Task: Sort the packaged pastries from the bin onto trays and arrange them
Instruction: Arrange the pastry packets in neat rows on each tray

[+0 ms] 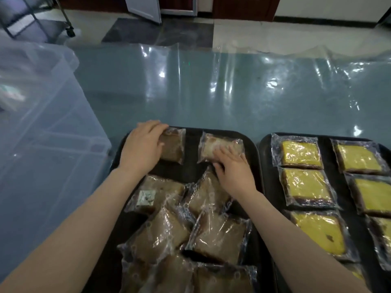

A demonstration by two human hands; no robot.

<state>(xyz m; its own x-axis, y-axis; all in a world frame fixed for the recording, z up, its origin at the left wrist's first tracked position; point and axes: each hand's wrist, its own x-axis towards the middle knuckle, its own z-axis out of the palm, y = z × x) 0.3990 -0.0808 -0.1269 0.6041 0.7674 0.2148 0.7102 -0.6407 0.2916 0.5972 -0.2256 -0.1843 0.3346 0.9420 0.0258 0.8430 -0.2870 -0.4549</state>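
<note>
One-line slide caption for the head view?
Both hands set brown packaged pastries on the left tray; yellow ones fill the right.

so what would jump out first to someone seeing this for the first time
Probably the yellow pastries laid in neat rows on the right tray, bright against the dark tray. Next, the two hands at the far end of the left tray: the left hand on a brown packet, the right hand flat on another packet, with a loose heap of brown packets nearer.
</note>
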